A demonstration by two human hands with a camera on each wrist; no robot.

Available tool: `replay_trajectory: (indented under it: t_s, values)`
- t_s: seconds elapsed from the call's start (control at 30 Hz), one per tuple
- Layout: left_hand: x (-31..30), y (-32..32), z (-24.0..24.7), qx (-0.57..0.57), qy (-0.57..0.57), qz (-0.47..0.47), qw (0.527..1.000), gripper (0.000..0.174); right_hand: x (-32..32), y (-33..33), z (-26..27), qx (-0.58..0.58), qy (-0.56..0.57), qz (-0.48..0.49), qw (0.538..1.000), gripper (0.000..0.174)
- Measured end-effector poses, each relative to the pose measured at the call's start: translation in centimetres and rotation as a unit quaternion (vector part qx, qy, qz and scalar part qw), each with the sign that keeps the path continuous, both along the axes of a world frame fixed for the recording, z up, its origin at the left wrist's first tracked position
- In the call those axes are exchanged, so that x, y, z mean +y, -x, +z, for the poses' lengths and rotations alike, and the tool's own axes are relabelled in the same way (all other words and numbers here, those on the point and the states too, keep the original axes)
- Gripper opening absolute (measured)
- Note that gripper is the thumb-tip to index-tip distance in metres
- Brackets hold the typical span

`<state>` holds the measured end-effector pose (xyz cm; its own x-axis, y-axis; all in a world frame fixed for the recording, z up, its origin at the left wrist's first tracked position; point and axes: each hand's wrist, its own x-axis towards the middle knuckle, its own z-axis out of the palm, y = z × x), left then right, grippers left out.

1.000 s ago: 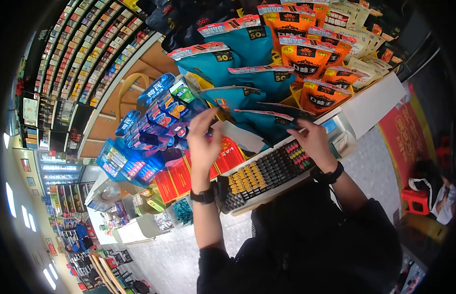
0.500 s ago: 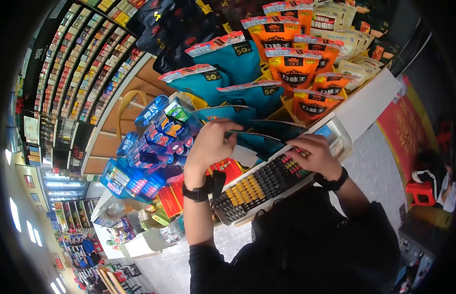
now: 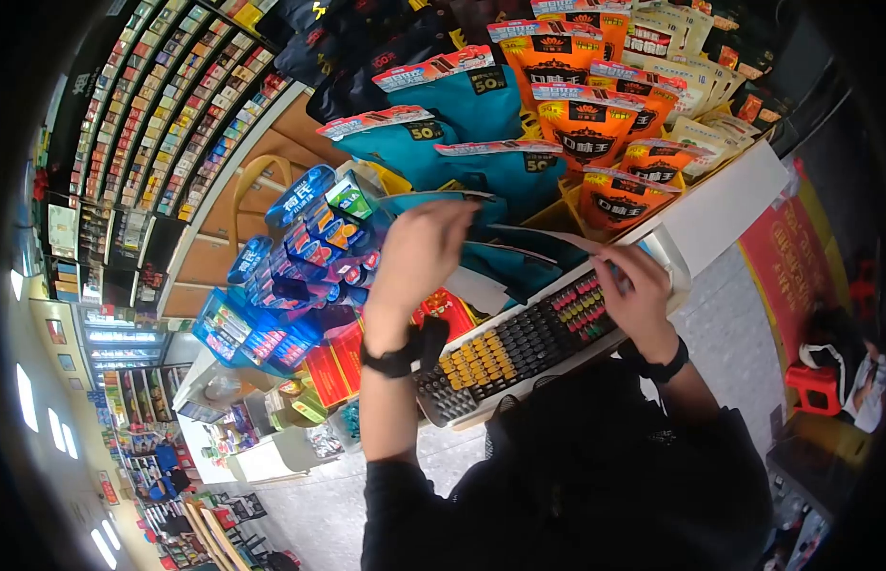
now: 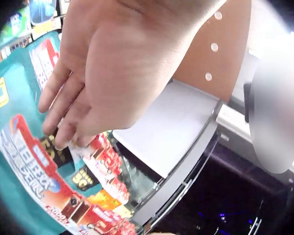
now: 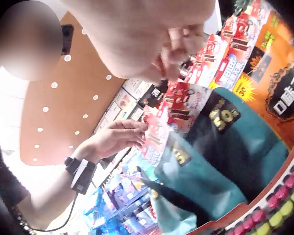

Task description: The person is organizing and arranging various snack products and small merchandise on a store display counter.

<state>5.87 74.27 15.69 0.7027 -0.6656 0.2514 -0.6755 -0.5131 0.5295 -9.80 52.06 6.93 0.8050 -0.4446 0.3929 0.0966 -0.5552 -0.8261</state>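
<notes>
Several teal bags with red-and-white top strips stand in a row on the counter, the front teal bag [image 3: 519, 269] nearest me. My left hand [image 3: 419, 257] is at the left end of these front bags. In the right wrist view, the thumb and fingers of that left hand [image 5: 112, 139] pinch the corner of a red-and-white strip [image 5: 156, 134]. My right hand [image 3: 638, 293] pinches the right end of a front bag's top strip in the head view. Its curled fingers [image 5: 174, 56] overlap the row of strips in the right wrist view.
A tray of black, yellow, pink and green pieces [image 3: 528, 343] lies between me and the bags. Orange bags [image 3: 624, 200] stand to the right. Blue candy packs [image 3: 314, 238] and red boxes [image 3: 333, 366] are on the left. Shelves of small packs [image 3: 157, 124] rise behind.
Both hands came in toward the front teal bags, then moved slightly up and away from me. The right hand shifted right and now holds the strip's end.
</notes>
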Motion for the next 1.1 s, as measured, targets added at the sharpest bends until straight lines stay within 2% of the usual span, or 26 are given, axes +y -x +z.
replay_trajectory:
  t_s: [0.03,0.07,0.13,0.23,0.3,0.33,0.43,0.5,0.6,0.73,0.8,0.83,0.87,0.9,0.93,1.0,1.03,1.07,1.1]
  values:
    - [1.4,0.6,1.2,0.055,0.009,0.039,0.998,0.024,0.4,0.9,0.5,-0.054,0.033,0.059,0.996,0.008]
    - [3.7,0.3,0.9,0.06,0.0,0.038,0.997,0.027,0.7,1.5,0.8,-0.107,0.067,0.114,0.985,0.01]
    - [6.7,0.3,0.4,0.065,-0.035,0.052,0.996,0.03,2.8,1.6,1.1,-0.06,0.062,0.201,0.976,0.02]
    - [7.9,0.8,-2.1,0.07,-0.092,0.046,0.992,0.034,5.5,0.0,-1.8,-0.038,0.075,0.175,0.981,0.023]
    - [7.7,0.6,-4.1,0.077,-0.073,0.035,0.994,0.036,6.1,-1.5,-3.4,0.047,0.098,0.229,0.967,0.02]
    - [7.6,0.5,-5.0,0.085,-0.055,0.019,0.995,0.038,6.2,-1.8,-3.3,0.045,0.099,0.242,0.964,0.02]
    - [8.2,-0.8,-7.0,0.125,-0.085,0.056,0.987,0.038,6.0,-2.5,-2.8,0.039,0.072,0.257,0.963,0.011]
    - [8.3,-1.3,-7.3,0.011,-0.034,-0.014,0.999,0.034,5.4,-2.6,-2.7,0.039,0.076,0.266,0.96,0.01]
    - [8.3,0.3,-5.9,-0.054,-0.069,0.02,0.996,0.03,4.8,-2.6,-2.0,0.05,0.072,0.27,0.959,0.008]
    - [7.8,1.1,-5.6,-0.108,-0.074,0.042,0.99,0.033,4.8,-2.5,-2.8,-0.011,0.027,0.235,0.972,0.013]
    - [7.8,0.8,-6.3,-0.015,-0.003,0.071,0.997,0.029,4.8,-2.5,-2.3,-0.031,0.009,0.225,0.974,0.017]
    - [7.7,0.6,-6.9,-0.017,-0.002,0.076,0.997,0.029,4.7,-2.4,-0.8,0.081,-0.009,0.241,0.967,0.019]
    - [7.7,0.2,-7.8,0.142,0.107,0.112,0.978,0.019,4.7,-2.3,0.1,0.193,-0.027,0.254,0.947,0.021]
    - [8.0,0.1,-8.7,0.294,0.213,0.141,0.921,0.009,5.0,-2.5,-0.3,0.19,-0.027,0.258,0.947,0.021]
    - [8.5,0.1,-9.3,0.29,0.213,0.143,0.922,0.009,5.3,-3.0,-1.3,0.154,-0.049,0.277,0.947,0.021]
    - [9.6,-0.1,-10.6,0.406,0.112,0.097,0.902,0.007,5.4,-3.7,-2.5,0.11,-0.069,0.297,0.946,0.021]
    - [10.5,-0.6,-11.9,0.387,0.076,0.085,0.915,0.006,5.2,-3.8,-2.9,0.091,-0.055,0.322,0.941,0.019]
    - [12.0,-1.8,-15.5,0.374,0.085,0.053,0.922,0.01,4.9,-4.0,-3.3,0.07,-0.038,0.35,0.933,0.019]
    - [11.8,-1.4,-14.6,0.385,0.054,0.068,0.919,0.013,4.9,-4.1,-3.8,0.075,-0.04,0.36,0.929,0.018]
